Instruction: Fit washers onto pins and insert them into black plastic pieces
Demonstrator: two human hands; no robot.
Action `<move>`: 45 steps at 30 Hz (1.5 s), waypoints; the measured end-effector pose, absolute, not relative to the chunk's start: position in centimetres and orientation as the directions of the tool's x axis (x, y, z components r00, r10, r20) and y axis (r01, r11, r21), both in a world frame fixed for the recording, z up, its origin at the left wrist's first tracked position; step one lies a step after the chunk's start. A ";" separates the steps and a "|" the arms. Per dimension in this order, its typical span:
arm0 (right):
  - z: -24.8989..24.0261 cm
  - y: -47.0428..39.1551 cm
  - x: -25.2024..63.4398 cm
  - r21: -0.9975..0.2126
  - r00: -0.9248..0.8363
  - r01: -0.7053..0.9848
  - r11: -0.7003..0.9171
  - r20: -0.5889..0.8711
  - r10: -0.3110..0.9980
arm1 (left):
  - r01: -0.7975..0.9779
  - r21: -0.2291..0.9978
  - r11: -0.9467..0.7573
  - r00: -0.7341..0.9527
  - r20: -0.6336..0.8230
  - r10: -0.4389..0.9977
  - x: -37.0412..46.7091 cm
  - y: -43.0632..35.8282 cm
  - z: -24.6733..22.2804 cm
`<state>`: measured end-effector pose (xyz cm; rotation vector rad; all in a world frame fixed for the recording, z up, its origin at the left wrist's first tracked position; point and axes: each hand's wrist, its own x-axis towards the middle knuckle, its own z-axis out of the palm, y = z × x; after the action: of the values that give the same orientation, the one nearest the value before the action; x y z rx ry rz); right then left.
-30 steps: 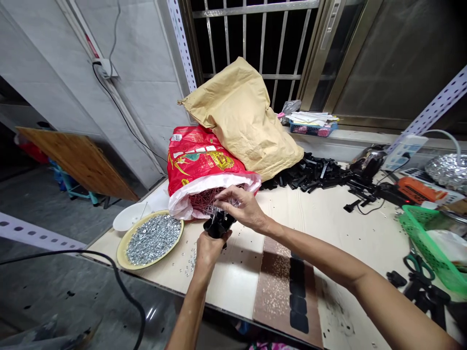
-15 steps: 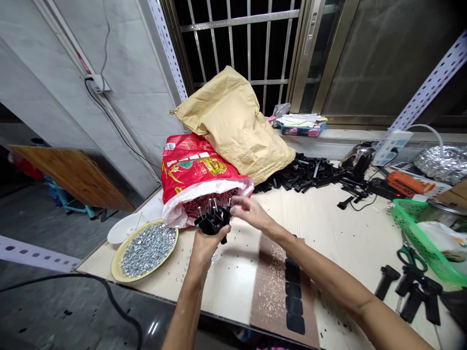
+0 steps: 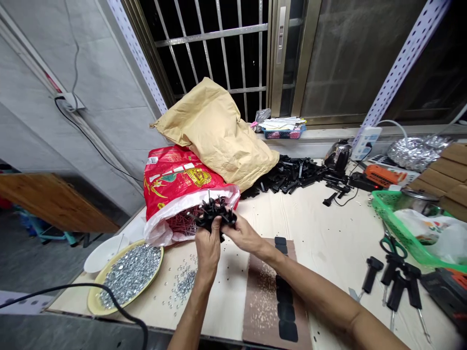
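A barred window [image 3: 215, 37] fills the back, and below it spreads the pale bench [image 3: 335, 228], with a wooden panel [image 3: 54, 201] leaning well off to the left. A bulging brown paper bag [image 3: 215, 129] lies partly over a red bag [image 3: 175, 170], whose white-lined mouth opens toward the person and shows a mass of thin, dark reddish rods [image 3: 182, 222]. To the right, a green basket [image 3: 386, 209] holds a lidded metal pot [image 3: 419, 201] and a plastic bag [image 3: 440, 240]; a heap of black pieces [image 3: 292, 175] runs along the bench's rear. The right forearm crosses a brown sheet [image 3: 262, 272] bearing a row of black pads [image 3: 286, 311]. At the left edge, a yellow bowl [image 3: 93, 302] brims with small silvery metal pieces [image 3: 133, 272], a white dish [image 3: 102, 255] beside it, and a black cable [image 3: 120, 304] cuts across the view of the bowl. The left hand [image 3: 208, 245] is closed, thumb uppermost, around a bunch of black parts [image 3: 211, 216] raised in front of the red bag's mouth, thin metal shafts sticking up from it; the right hand [image 3: 242, 233] meets the bunch's right side, fingers mostly hidden, so its grip cannot be told. Four black-handled tools [image 3: 372, 274] lie near scissors [image 3: 394, 247], and loose silvery bits [image 3: 185, 284] are scattered beside the left forearm.
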<state>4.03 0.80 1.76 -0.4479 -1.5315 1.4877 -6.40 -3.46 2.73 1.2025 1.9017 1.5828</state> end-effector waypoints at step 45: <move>-2.8 1.4 2.5 -0.913 -0.247 0.038 0.407 0.386 0.889 | -0.440 0.882 -0.169 -0.387 -0.017 0.922 -4.9 -1.4 -3.3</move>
<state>2.47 1.42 -2.83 -0.8360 -1.6128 1.0125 -4.92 -1.44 -3.28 0.6808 1.0556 1.7380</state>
